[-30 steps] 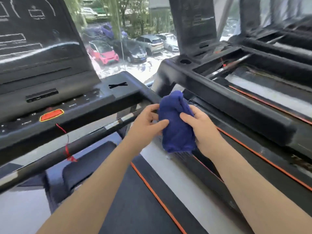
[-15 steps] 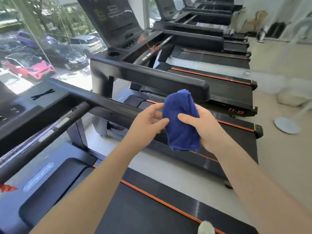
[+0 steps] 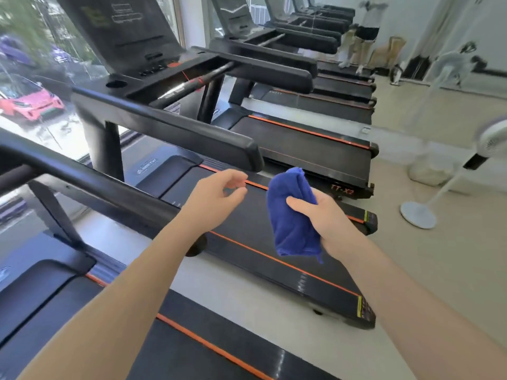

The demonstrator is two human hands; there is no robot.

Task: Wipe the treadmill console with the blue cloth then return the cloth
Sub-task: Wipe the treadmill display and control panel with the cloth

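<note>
Now both hands out front: blue cloth [image 3: 295, 215] gripped in right hand [image 3: 326, 218], left hand [image 3: 216, 198] loose, empty

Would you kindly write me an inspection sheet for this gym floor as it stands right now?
Surface: black treadmill belt with orange edge stripes, below both hands.
Job's things: blue cloth, bunched, hanging from the right hand; console on the neighbouring treadmill.
Clutter: nothing seen.
Grippers: right hand grips the cloth; left hand holds nothing, fingers loosely curled, apart from the cloth.
Cables: red safety cord hanging below the console.
Surroundings: row of treadmills, white standing fan, window with a pink car outside, a person at the far end.
</note>
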